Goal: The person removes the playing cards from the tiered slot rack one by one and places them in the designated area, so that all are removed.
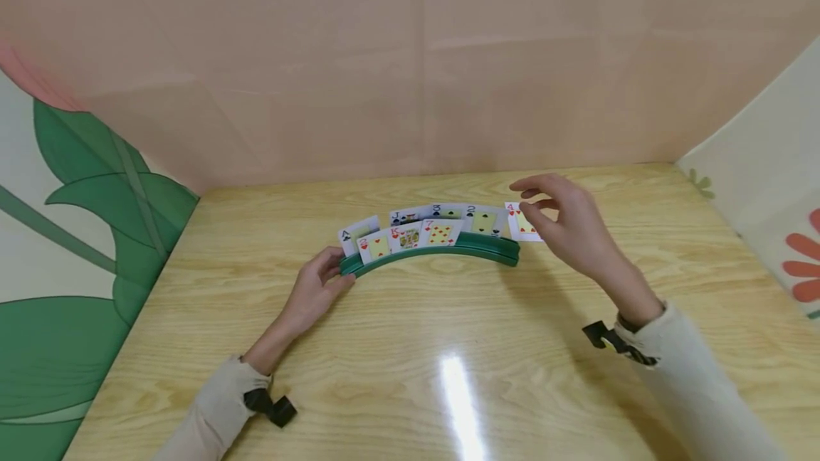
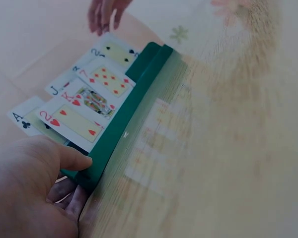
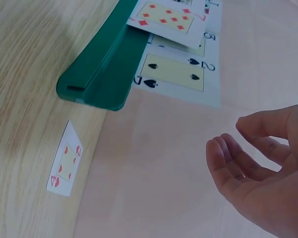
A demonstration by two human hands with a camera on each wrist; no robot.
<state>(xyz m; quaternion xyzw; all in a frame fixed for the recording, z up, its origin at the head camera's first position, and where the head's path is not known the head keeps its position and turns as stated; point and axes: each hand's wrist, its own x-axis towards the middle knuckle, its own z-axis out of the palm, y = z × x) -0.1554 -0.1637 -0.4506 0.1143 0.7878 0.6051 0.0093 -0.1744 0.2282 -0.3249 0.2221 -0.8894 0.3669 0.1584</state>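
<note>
Head view: the left hand (image 1: 312, 289) grips the curved green plastic rack (image 1: 487, 248); hold it still. The empty right hand (image 1: 575, 225), fingers bent, should gently pinch the white four-of-hearts card (image 3: 66, 161).

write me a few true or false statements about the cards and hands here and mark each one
1. The left hand holds one end of the green card holder. True.
2. Every card is in the holder. False: the four of hearts lies on the table, past the holder's right end.
3. The right hand holds no card. True.
4. The leftmost card in the front row is black. False: it is the two of hearts, a red one.
5. The king of hearts sits between the two of hearts and the seven of diamonds. True.
</note>
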